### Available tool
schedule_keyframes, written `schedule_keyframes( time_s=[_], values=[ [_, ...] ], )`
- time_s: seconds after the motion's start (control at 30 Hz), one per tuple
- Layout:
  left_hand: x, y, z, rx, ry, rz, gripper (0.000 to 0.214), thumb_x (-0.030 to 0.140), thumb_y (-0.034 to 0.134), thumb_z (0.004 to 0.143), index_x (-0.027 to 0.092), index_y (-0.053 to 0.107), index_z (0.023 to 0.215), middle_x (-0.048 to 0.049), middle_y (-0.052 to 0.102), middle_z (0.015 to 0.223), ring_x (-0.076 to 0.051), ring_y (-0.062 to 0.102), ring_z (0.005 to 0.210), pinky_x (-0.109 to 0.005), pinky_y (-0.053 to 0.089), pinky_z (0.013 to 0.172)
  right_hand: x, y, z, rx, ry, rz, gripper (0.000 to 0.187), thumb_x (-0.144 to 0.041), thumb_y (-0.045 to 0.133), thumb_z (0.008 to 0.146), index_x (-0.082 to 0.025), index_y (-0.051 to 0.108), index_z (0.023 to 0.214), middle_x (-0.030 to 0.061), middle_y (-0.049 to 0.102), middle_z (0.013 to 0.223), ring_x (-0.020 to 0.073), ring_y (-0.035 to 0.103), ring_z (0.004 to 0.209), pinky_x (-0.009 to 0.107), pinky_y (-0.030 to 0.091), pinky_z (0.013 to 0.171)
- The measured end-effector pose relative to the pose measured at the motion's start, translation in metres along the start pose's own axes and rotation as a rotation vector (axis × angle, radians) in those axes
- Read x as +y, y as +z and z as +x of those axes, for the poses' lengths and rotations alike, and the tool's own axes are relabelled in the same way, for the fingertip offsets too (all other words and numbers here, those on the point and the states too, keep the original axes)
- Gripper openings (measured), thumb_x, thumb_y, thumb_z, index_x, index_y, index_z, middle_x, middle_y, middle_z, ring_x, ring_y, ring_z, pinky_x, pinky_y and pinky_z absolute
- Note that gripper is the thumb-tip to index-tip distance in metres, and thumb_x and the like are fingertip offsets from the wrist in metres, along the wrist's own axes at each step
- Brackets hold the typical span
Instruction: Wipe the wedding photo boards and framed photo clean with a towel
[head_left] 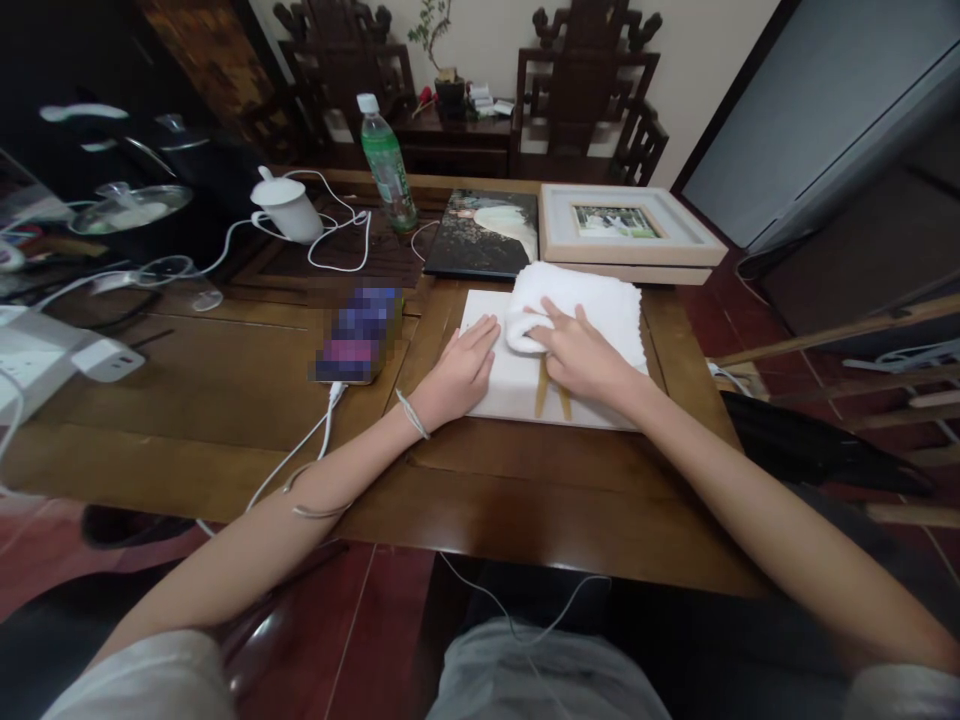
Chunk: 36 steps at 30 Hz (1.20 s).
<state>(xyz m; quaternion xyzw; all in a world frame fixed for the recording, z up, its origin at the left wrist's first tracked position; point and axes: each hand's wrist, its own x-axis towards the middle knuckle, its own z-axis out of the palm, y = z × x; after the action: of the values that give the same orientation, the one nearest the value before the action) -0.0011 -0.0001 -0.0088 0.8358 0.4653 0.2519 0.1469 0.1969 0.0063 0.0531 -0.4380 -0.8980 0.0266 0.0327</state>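
Observation:
A white flat board or frame lies on the wooden table in front of me. A white towel is spread over its far right part. My left hand lies flat on the board's left side, fingers stretched out. My right hand presses a bunched fold of the towel down on the board, fingers curled over the cloth. Two thin wooden strips show under my right wrist.
A phone on a white cable lies left of the board. Behind stand a dark picture, a white framed photo, a green bottle and a white lidded cup. White power adapters sit far left.

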Motion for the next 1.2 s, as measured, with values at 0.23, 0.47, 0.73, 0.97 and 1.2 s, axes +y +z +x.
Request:
schedule_keyframes(
  time_s=[0.23, 0.47, 0.73, 0.97, 1.2],
  values=[
    [0.0, 0.0, 0.0, 0.002, -0.001, -0.006, 0.048, 0.019, 0.031, 0.094, 0.011, 0.04, 0.14, -0.016, 0.039, 0.149, -0.025, 0.031, 0.141, -0.051, 0.024, 0.116, -0.028, 0.011, -0.019, -0.004, -0.029, -0.077, 0.05, 0.002, 0.039, 0.076, -0.01, 0.061, 0.119, 0.0199, 0.033, 0.151, 0.0413, 0.018, 0.142, 0.073, 0.017, 0.105],
    [-0.002, 0.0, 0.001, -0.011, 0.0, 0.02, 0.047, 0.02, 0.031, 0.093, 0.011, 0.041, 0.139, -0.0155, 0.038, 0.15, -0.025, 0.029, 0.142, -0.052, 0.023, 0.116, -0.07, -0.01, -0.087, -0.111, -0.167, 0.047, 0.043, -0.002, 0.043, 0.076, -0.016, 0.067, 0.109, 0.0147, 0.037, 0.15, 0.0353, 0.02, 0.143, 0.066, 0.022, 0.11],
    [-0.001, -0.001, 0.001, -0.011, -0.005, 0.027, 0.048, 0.019, 0.031, 0.093, 0.011, 0.041, 0.139, -0.0157, 0.038, 0.149, -0.025, 0.03, 0.141, -0.051, 0.022, 0.116, -0.031, -0.027, -0.074, -0.127, -0.136, 0.199, 0.057, 0.003, 0.037, 0.071, -0.02, 0.06, 0.118, 0.01, 0.05, 0.142, 0.023, 0.035, 0.138, 0.053, 0.029, 0.112],
    [0.004, -0.002, 0.0, -0.008, -0.015, 0.001, 0.046, 0.022, 0.03, 0.096, 0.01, 0.041, 0.139, -0.0151, 0.038, 0.149, -0.025, 0.03, 0.142, -0.051, 0.022, 0.116, -0.005, -0.004, -0.007, -0.035, 0.011, -0.027, 0.051, 0.002, 0.039, 0.075, -0.011, 0.059, 0.121, 0.0194, 0.041, 0.147, 0.0346, 0.025, 0.141, 0.065, 0.026, 0.107],
    [0.011, -0.014, 0.002, 0.246, -0.08, -0.26, 0.051, 0.041, 0.023, 0.101, 0.013, 0.047, 0.136, -0.0124, 0.049, 0.143, -0.022, 0.045, 0.133, -0.041, 0.032, 0.114, -0.052, 0.007, 0.001, -0.03, -0.08, -0.184, 0.038, -0.01, 0.043, 0.087, -0.011, 0.062, 0.12, 0.0211, 0.034, 0.15, 0.0438, 0.023, 0.139, 0.072, 0.021, 0.105]
  ],
)
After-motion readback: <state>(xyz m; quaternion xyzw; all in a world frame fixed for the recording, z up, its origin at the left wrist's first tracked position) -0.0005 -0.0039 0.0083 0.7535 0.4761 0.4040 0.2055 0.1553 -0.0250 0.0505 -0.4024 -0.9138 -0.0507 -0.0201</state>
